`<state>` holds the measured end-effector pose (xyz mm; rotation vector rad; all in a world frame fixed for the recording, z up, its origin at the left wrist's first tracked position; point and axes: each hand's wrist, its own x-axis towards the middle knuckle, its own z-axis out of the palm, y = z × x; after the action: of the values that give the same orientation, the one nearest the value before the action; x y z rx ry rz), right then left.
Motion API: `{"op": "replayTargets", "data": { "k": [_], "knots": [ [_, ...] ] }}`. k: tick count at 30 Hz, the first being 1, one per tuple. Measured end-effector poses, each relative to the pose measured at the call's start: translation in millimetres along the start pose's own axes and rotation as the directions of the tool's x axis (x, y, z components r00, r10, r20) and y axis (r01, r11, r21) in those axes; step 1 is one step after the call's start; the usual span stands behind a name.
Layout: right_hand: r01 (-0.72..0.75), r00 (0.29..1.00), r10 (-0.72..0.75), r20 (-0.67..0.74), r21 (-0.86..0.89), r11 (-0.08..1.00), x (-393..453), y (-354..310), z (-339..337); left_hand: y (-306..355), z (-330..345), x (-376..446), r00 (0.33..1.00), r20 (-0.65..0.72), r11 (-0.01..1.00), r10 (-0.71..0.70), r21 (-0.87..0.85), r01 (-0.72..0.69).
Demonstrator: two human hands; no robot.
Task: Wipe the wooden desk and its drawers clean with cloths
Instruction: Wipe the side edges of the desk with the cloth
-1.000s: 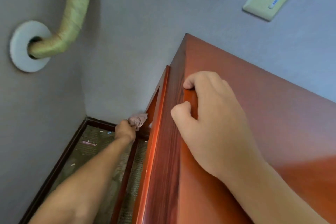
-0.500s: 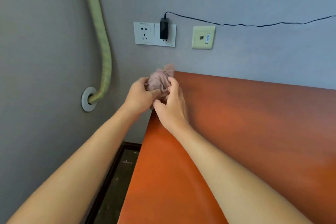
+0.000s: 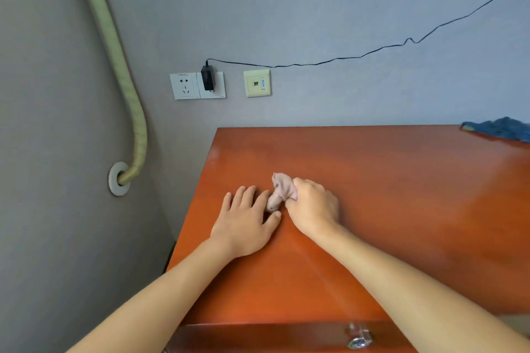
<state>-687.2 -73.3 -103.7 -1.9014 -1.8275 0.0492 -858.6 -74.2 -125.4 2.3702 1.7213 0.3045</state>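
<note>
The reddish wooden desk [image 3: 387, 209] fills the lower right of the view, its left edge near the wall corner. My right hand [image 3: 314, 208] grips a crumpled pink cloth [image 3: 282, 190] and holds it down on the desktop near the left side. Beside it my left hand [image 3: 246, 221] rests flat on the wood, fingers spread, its fingertips just touching the cloth. Below the front edge a drawer front [image 3: 258, 338] shows with a metal knob [image 3: 358, 337].
A blue cloth [image 3: 500, 129] lies at the desk's far right corner. On the wall behind are white sockets [image 3: 186, 86] with a black charger [image 3: 208, 77] and its cable [image 3: 372, 51], and a beige data plate [image 3: 257, 83]. A wrapped pipe [image 3: 126, 89] enters the left wall.
The pink cloth came up from the desk's left side to the top and passed from my left hand to my right. Both hands moved down onto the desktop, and the view rose.
</note>
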Motion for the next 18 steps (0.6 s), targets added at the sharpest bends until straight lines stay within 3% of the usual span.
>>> {"op": "replayTargets", "data": {
  "k": [3, 7, 10, 13, 15, 18],
  "knots": [
    [-0.022, 1.000, 0.021, -0.004, -0.172, 0.985, -15.0, 47.6, -21.2, 7.7, -1.5, 4.5, 0.999, 0.037, 0.992, -0.029, 0.122, 0.025],
    [-0.086, 0.996, 0.084, -0.024, -0.090, 0.992, -35.0, 82.5, -34.7, 7.2, -4.4, 4.7, 0.999, 0.032, 0.992, -0.033, 0.119, 0.029],
    [0.000, 0.999, 0.005, 0.037, -0.127, 0.992, -51.4, 80.3, -37.1, 8.6, -4.0, 2.4, 1.000, -0.002, 0.993, -0.026, 0.114, 0.026],
    [0.052, 0.995, -0.039, 0.088, -0.146, 0.988, -66.2, 75.4, -39.6, 9.8, -5.8, -3.6, 0.991, -0.131, 0.993, 0.002, 0.113, 0.013],
    [0.049, 0.994, -0.032, 0.109, -0.165, 0.985, -72.7, 74.1, -40.9, 25.2, -4.7, -14.9, 0.979, -0.185, 0.995, 0.084, 0.070, -0.072],
    [0.069, 0.992, -0.046, 0.120, -0.195, 0.978, -87.1, 72.7, -43.3, 68.9, 5.9, -37.0, 0.963, -0.092, 0.964, 0.254, -0.058, -0.260]
  ]
}}
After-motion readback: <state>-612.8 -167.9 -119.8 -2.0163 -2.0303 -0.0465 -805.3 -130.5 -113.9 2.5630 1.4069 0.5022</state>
